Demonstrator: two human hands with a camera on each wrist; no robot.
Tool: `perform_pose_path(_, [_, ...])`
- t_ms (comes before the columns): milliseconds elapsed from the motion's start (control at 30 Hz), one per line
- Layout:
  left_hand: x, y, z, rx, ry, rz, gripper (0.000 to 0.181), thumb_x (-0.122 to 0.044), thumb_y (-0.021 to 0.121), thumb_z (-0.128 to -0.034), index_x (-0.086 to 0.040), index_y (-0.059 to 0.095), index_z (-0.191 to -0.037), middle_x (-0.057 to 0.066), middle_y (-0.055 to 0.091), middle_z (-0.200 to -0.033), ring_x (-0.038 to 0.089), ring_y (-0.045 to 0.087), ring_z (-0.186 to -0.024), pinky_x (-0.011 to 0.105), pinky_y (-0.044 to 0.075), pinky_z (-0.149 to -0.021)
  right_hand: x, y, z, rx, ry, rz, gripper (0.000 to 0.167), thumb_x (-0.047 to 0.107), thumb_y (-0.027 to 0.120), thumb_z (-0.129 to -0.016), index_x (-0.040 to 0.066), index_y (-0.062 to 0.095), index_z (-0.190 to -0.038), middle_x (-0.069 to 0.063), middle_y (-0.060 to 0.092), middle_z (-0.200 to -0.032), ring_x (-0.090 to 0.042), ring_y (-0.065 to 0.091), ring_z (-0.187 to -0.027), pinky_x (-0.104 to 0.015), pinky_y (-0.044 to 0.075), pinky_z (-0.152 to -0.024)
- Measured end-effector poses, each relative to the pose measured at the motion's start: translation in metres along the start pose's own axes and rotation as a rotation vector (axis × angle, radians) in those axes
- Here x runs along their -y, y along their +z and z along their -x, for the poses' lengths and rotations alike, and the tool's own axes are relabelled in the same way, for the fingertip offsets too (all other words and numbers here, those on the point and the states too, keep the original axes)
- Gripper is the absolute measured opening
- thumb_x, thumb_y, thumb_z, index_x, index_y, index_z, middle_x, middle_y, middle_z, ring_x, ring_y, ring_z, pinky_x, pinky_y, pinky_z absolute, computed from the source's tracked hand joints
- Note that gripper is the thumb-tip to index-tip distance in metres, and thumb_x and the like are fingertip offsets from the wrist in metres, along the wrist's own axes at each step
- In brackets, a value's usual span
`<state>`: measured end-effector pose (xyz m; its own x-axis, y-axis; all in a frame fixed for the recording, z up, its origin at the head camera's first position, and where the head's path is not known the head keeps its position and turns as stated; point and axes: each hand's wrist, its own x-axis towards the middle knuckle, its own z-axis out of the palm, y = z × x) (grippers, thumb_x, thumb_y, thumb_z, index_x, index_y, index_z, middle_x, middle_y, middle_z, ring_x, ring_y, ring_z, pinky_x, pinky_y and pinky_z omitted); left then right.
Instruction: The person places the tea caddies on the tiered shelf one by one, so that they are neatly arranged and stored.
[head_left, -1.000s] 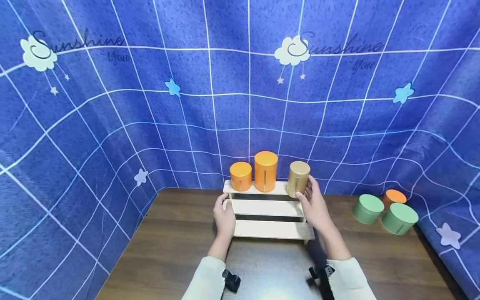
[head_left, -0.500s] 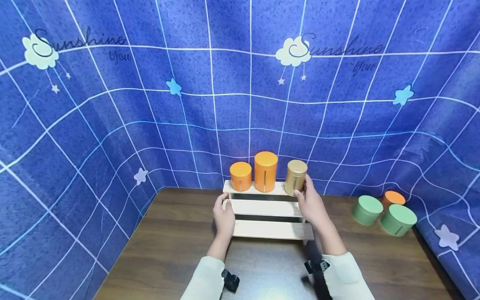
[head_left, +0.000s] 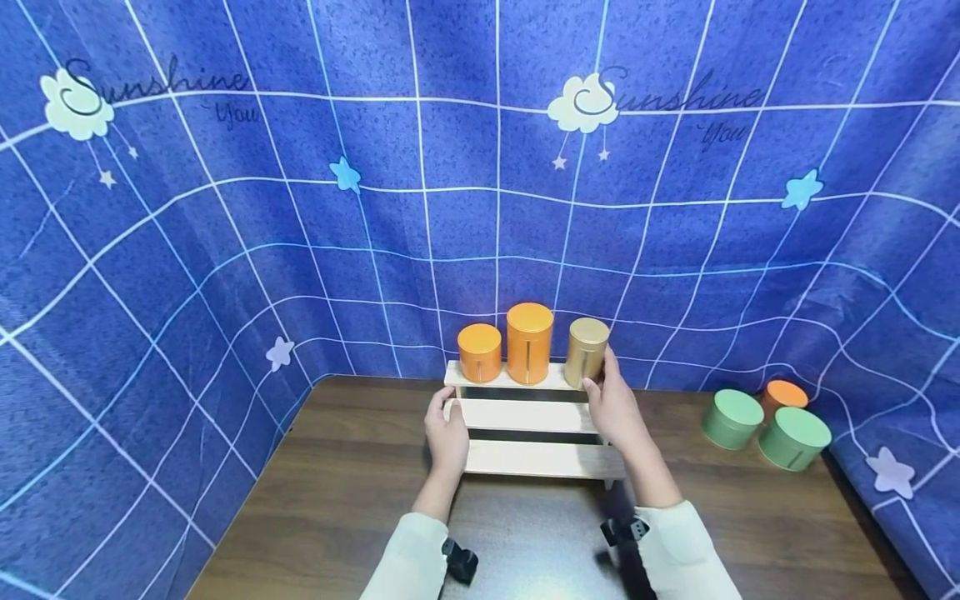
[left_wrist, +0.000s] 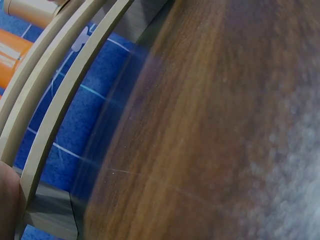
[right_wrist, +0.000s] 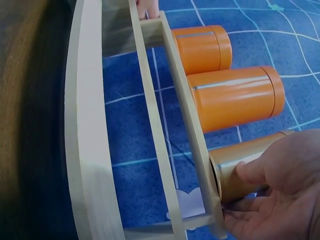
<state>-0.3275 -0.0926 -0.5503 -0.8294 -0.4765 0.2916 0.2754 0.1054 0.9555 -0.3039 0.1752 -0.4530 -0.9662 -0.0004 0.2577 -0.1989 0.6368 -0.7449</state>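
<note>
My right hand (head_left: 617, 407) holds a gold canister (head_left: 587, 354) at the right end of the top tier, thumb in front and fingers around its right side. In the right wrist view, the gold canister's (right_wrist: 240, 170) base is at the top board, with a thin dark gap along it; whether it fully rests there I cannot tell. My left hand (head_left: 447, 433) grips the left end of the three-tier wooden shelf (head_left: 532, 458). A short orange canister (head_left: 480, 354) and a taller orange canister (head_left: 529, 346) stand upright on the top tier, left of the gold one.
Two green round canisters (head_left: 733, 419) and an orange one (head_left: 784, 398) behind them stand at the right of the brown wooden table (head_left: 337, 500). A blue patterned curtain (head_left: 465, 208) hangs close behind the shelf.
My right hand has slid the gold canister a little left along the top tier, closer to the tall orange canister. The left hand stays on the shelf's end.
</note>
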Motion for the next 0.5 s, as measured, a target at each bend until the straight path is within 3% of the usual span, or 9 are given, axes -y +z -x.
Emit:
perform_pose_path(233, [-0.0012, -0.0005, 0.0006, -0.003, -0.012, -0.006, 0.032, 0.002, 0.058, -0.0983, -0.002, 0.070, -0.128, 0.018, 0.071, -0.135, 0.033, 0.060, -0.136, 0.055, 0.043, -0.117, 0.0011, 0.0052, -0.0021, -0.025, 0.040, -0.026, 0.092, 0.011, 0.062, -0.104, 0.010, -0.002, -0.170, -0.031, 0.032, -0.168, -0.048, 0.039, -0.153, -0.063, 0.032, -0.126])
perform_pose_path(500, [-0.0007, -0.0006, -0.0003, 0.005, 0.002, 0.009, 0.033, 0.005, 0.057, -0.0983, 0.000, 0.069, -0.129, 0.020, 0.071, -0.135, 0.035, 0.061, -0.134, 0.056, 0.043, -0.117, 0.0052, 0.0064, -0.0030, -0.088, 0.056, 0.046, 0.091, 0.009, 0.071, -0.099, 0.000, 0.012, -0.167, -0.036, 0.050, -0.154, -0.051, 0.053, -0.140, -0.063, 0.044, -0.116])
